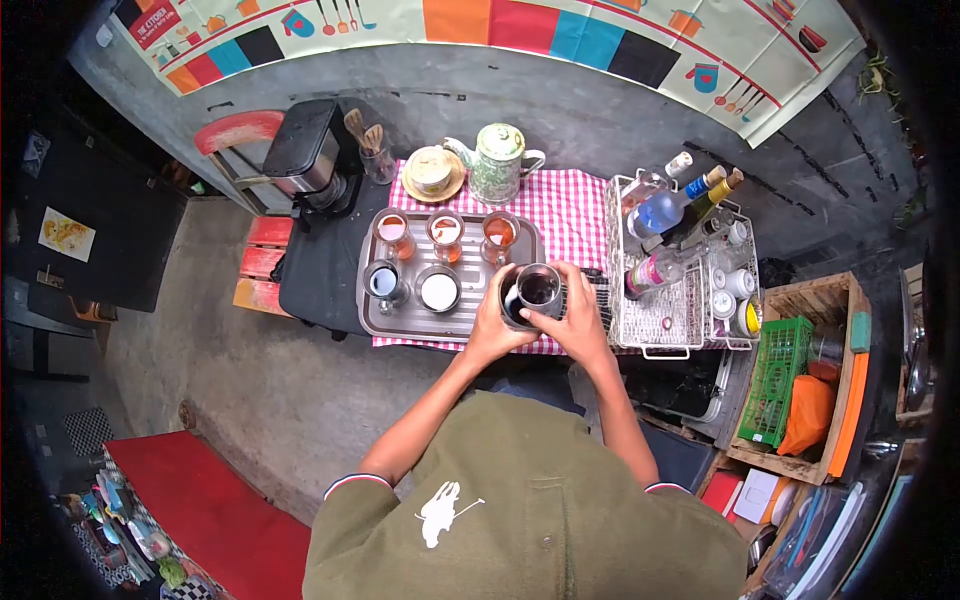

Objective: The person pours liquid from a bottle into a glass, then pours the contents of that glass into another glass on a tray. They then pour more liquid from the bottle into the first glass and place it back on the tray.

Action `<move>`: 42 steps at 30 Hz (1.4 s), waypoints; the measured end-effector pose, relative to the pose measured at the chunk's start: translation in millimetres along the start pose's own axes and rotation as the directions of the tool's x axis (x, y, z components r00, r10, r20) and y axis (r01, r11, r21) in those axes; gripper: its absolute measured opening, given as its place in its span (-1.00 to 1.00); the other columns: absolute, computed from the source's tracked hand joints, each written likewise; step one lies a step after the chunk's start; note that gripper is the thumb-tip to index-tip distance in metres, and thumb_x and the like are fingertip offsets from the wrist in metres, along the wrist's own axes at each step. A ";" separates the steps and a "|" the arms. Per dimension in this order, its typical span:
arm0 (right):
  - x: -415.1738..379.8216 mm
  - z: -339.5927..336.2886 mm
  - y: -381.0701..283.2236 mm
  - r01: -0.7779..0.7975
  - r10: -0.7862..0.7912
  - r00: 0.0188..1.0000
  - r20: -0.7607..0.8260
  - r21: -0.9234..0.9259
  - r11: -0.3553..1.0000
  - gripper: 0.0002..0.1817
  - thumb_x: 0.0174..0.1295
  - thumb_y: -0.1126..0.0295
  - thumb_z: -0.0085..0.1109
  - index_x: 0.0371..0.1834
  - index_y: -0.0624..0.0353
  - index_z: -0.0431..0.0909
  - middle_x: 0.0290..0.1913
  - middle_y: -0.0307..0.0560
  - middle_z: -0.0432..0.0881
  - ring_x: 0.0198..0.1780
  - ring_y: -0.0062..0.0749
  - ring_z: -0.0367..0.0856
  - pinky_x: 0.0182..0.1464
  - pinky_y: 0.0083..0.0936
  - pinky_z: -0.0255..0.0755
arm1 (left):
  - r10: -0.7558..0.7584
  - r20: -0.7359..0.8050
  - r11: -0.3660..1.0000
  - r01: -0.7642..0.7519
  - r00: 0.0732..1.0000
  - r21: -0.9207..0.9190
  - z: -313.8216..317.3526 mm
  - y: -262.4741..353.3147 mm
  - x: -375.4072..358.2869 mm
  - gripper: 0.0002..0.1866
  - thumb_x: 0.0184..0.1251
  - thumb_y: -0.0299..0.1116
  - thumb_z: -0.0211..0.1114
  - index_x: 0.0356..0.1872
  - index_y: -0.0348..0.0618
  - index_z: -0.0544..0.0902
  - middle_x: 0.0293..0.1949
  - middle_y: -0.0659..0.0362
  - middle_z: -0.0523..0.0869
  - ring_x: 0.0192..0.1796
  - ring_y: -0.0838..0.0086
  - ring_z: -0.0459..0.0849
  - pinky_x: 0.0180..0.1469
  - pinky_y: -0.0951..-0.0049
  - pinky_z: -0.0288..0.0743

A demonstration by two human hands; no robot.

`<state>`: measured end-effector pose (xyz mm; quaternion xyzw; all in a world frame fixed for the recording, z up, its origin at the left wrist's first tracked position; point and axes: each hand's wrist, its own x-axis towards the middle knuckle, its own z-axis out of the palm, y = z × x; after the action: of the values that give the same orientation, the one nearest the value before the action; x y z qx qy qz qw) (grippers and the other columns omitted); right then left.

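Note:
My left hand (495, 325) and my right hand (575, 320) are together at the right end of the brown tray (410, 325). My right hand curls round a glass of dark liquid (540, 285). My left fingers close round a dark round vessel (511, 303) pressed against it; a white patch shows there, partly hidden. On the tray, amber drinks fill a left glass cup (394, 235), a middle glass cup (445, 235) and a right glass cup (499, 236). In front of them are a glass mug (384, 283) and a glass with white contents (438, 291).
Behind the tray stand a green patterned teapot (498, 165) and a cup on a saucer (433, 176). A coffee maker (310, 155) is at left, beside a jar of wooden utensils (376, 160). At right, a white wire rack (655, 325) carries bottles; beyond it is a wooden crate (800, 460).

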<state>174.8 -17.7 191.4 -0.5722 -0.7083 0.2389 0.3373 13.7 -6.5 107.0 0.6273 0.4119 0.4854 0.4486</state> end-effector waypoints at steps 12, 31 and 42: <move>-4.2 5.6 7.5 0.004 -0.004 0.998 -0.056 -0.008 1.000 -0.20 -0.05 0.21 0.55 0.28 0.19 0.37 0.12 0.03 0.58 0.18 -0.05 0.49 0.29 -0.15 0.22 | -0.006 -0.061 0.999 0.004 0.998 -0.038 0.7 2.6 0.6 0.11 -0.24 -0.38 0.61 0.46 -0.26 0.19 0.29 -0.10 0.52 0.35 0.15 0.54 0.38 0.21 0.44; 0.5 16.7 8.0 0.068 -0.083 0.992 -0.099 -0.147 0.987 -0.19 -0.12 0.24 0.58 0.25 0.20 0.43 0.07 0.02 0.59 0.12 -0.08 0.50 0.24 -0.18 0.29 | 0.008 -0.075 0.999 -0.011 0.997 -0.039 -0.3 2.0 1.8 0.11 -0.26 -0.36 0.63 0.44 -0.28 0.21 0.27 -0.11 0.51 0.34 0.10 0.53 0.38 0.20 0.42; 0.5 18.9 4.5 0.055 -0.067 0.992 -0.109 -0.105 0.993 -0.22 -0.12 0.25 0.54 0.25 0.15 0.44 0.11 -0.02 0.57 0.19 -0.05 0.46 0.25 -0.13 0.26 | 0.042 -0.100 0.999 -0.040 0.994 0.019 -1.6 -1.9 0.2 0.11 -0.26 -0.37 0.62 0.44 -0.30 0.21 0.27 -0.13 0.51 0.34 0.09 0.53 0.38 0.20 0.42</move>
<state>163.5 -15.3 175.8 -0.5793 -0.7167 0.1593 0.3542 12.0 -5.6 105.4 0.6141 0.4252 0.5220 0.4119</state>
